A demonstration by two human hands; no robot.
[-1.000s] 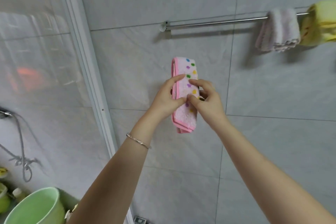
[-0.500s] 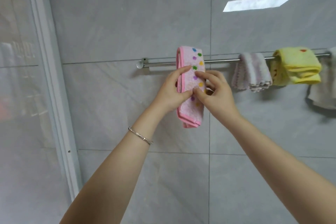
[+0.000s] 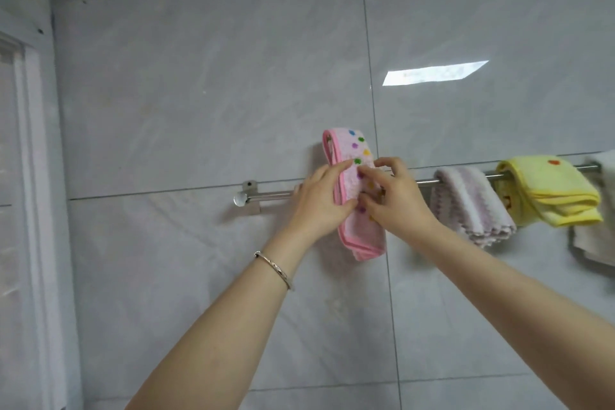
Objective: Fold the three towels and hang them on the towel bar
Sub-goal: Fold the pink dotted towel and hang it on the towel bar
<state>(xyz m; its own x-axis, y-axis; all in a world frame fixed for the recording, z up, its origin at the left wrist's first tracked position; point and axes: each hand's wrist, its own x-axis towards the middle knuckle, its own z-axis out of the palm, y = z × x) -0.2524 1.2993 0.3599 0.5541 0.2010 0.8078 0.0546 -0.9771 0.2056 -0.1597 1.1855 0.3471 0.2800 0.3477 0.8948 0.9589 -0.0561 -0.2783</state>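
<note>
A folded pink towel (image 3: pixel 349 156) with coloured dots stands upright in front of the steel towel bar (image 3: pixel 269 195), its top above the bar and its lower end below. My left hand (image 3: pixel 319 201) grips its left edge, thumb and fingers around it. My right hand (image 3: pixel 394 198) pinches its right side. On the bar to the right hang a folded white-and-pink striped towel (image 3: pixel 469 206) and a folded yellow towel (image 3: pixel 549 193).
A pale cloth (image 3: pixel 595 236) hangs at the far right of the bar. Grey tiled wall lies behind. A white door frame (image 3: pixel 33 176) runs down the left edge. The bar's left stretch near its bracket (image 3: pixel 249 188) is bare.
Both hands have carried the pink towel up and against the bar. The view has tilted upward, so the bar now sits at hand height.
</note>
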